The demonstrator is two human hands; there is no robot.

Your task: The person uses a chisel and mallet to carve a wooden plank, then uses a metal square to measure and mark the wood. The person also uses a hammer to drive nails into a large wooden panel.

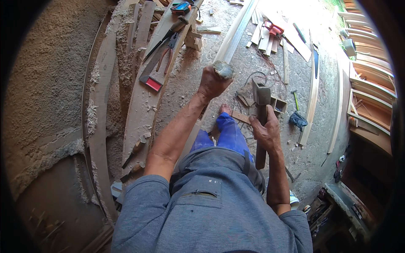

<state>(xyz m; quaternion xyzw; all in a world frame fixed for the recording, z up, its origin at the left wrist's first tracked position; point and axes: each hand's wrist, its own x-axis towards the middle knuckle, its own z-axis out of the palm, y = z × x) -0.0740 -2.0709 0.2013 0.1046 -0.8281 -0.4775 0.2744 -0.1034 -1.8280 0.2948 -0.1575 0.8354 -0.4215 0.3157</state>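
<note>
My left hand is wrapped round a chisel-like tool, whose battered round butt end sticks up out of the fist. The fist and forearm hide its lower part. To the right, my right hand grips the wooden handle of an adze-like hammer. That tool's heavy metal head points up and away from me, and its handle runs down past my wrist. The head is apart from the butt end. Below my left fist, a long wooden beam passes between my legs and stretches away.
At left, a shaving-strewn plank carries pliers, a try square and a tape measure. A red power tool, its cord, an open box and wood strips lie on the floor. Wooden frames stand at right.
</note>
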